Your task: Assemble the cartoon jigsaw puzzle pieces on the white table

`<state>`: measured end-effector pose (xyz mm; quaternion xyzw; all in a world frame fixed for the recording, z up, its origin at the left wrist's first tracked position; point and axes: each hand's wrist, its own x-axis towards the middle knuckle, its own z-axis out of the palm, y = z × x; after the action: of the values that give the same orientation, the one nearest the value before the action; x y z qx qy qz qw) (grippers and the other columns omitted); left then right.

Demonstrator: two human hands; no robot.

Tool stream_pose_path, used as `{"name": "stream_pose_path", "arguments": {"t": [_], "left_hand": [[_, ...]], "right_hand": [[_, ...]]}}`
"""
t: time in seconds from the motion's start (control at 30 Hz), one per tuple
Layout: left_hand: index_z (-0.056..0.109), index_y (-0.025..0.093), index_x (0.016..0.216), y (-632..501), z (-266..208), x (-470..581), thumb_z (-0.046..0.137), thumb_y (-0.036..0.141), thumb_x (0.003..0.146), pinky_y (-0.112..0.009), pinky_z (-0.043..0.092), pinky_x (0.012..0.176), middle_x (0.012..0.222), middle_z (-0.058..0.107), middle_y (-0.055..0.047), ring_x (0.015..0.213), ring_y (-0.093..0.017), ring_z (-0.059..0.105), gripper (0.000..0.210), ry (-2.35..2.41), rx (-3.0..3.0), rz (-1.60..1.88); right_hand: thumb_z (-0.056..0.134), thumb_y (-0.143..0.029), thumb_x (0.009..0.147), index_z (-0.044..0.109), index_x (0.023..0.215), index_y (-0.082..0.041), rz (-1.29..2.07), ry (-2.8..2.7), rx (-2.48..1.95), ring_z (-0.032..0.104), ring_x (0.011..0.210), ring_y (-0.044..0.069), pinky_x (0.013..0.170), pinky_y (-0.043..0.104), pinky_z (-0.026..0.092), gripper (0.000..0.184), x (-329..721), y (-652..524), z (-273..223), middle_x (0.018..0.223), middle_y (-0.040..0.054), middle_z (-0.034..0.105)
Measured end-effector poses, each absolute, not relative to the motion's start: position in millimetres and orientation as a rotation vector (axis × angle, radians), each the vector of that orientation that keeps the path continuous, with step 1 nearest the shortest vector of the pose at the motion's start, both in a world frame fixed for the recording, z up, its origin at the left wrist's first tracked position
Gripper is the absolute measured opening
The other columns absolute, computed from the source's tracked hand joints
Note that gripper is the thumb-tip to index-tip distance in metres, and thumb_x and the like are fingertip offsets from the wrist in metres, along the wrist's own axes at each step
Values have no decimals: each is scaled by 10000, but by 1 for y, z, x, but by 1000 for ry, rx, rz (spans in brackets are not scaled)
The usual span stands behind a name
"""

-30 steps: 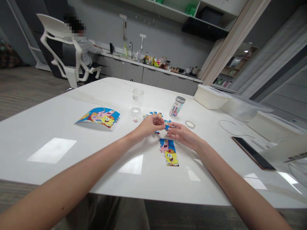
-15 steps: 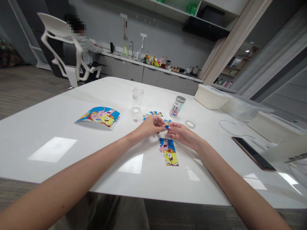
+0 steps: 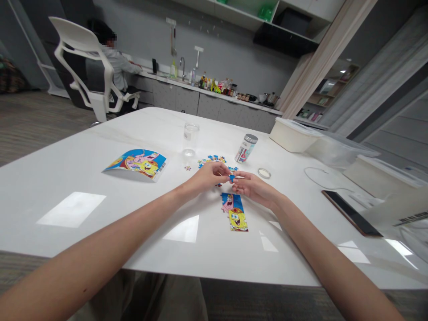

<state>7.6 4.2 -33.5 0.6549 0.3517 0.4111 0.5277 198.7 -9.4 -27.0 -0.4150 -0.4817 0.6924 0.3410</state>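
Between the fingertips of both hands is a small blue jigsaw piece (image 3: 232, 178). My left hand (image 3: 214, 174) pinches it from the left, and my right hand (image 3: 249, 185) grips it from the right, other fingers curled. Just below the hands lies a joined strip of jigsaw (image 3: 236, 213) showing a pink and a yellow cartoon figure on blue. Loose jigsaw pieces (image 3: 214, 159) form a pile behind my left hand, which partly hides them. One stray jigsaw piece (image 3: 187, 168) sits apart to the left. A curved picture sheet (image 3: 138, 164) with the same figures rests further left.
Behind the pile stand a clear jar (image 3: 190, 140) and a lidded canister (image 3: 246, 148). A ring-shaped lid (image 3: 264, 173) lies to the right. Storage boxes (image 3: 290, 136), a cable and a dark tablet-like device (image 3: 351, 213) line the right side. A person (image 3: 115, 67) sits beyond the table (image 3: 100, 232).
The piece between my fingertips has turned slightly; it now shows plain blue, where some yellow showed before. Both hands stay in nearly the same place.
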Motion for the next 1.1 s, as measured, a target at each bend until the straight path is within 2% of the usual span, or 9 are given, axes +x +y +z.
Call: {"name": "stream_pose_path", "arguments": {"t": [0.27, 0.5, 0.67, 0.77, 0.83, 0.93, 1.1], "left_hand": [[634, 153, 744, 2, -30, 7, 647, 124, 726, -204, 430, 564, 661, 623, 7, 611, -83, 553, 37, 869, 1573, 989], [651, 155, 768, 8, -29, 3, 619, 133, 716, -208, 435, 532, 683, 626, 3, 616, -101, 561, 65, 1041, 1553, 1027], [666, 166, 748, 17, -34, -7, 606, 142, 684, -231, 444, 561, 726, 669, -12, 625, -124, 588, 90, 1296, 1647, 1056], [676, 178, 730, 18, -32, -13, 596, 152, 685, -260, 442, 624, 738, 692, -24, 676, -152, 606, 96, 1446, 1847, 1008], [677, 185, 744, 18, -32, -15, 592, 172, 702, -276, 435, 645, 761, 702, -32, 706, -167, 611, 96, 1507, 1964, 965], [665, 194, 769, 18, -33, -16, 595, 192, 728, -275, 424, 647, 767, 703, -30, 718, -169, 612, 81, 1528, 2043, 923], [656, 195, 727, 18, -36, -14, 610, 181, 729, -274, 423, 659, 751, 702, -30, 737, -176, 621, 48, 1497, 2088, 850]], "right_hand": [[761, -202, 732, 634, 940, -175, 1841, -1287, -1075, 605, 693, 99, 662, 241, 486, 246, 196, -13, -23, 858, 28, 682], [759, -233, 720, 624, 858, -173, 1772, -1236, -1070, 573, 644, 90, 593, 210, 453, 202, 195, -12, -20, 764, 13, 655], [765, -310, 676, 599, 792, -190, 1519, -1197, -1090, 516, 611, 81, 549, 203, 416, 235, 199, -5, -21, 711, -19, 592], [684, -343, 731, 594, 780, -212, 1202, -1333, -1271, 497, 622, 116, 529, 235, 401, 166, 204, 4, -29, 690, -15, 555], [639, -312, 756, 593, 772, -217, 869, -1544, -1391, 519, 685, 152, 596, 282, 443, 107, 209, 8, -37, 739, 7, 565], [605, -237, 767, 623, 846, -214, 412, -1909, -1397, 558, 865, 205, 788, 371, 476, 84, 214, 12, -48, 932, 55, 587], [538, -247, 858, 635, 978, -215, 314, -2221, -1309, 565, 1021, 236, 930, 427, 455, 158, 212, 6, -49, 1054, 82, 583]]}}
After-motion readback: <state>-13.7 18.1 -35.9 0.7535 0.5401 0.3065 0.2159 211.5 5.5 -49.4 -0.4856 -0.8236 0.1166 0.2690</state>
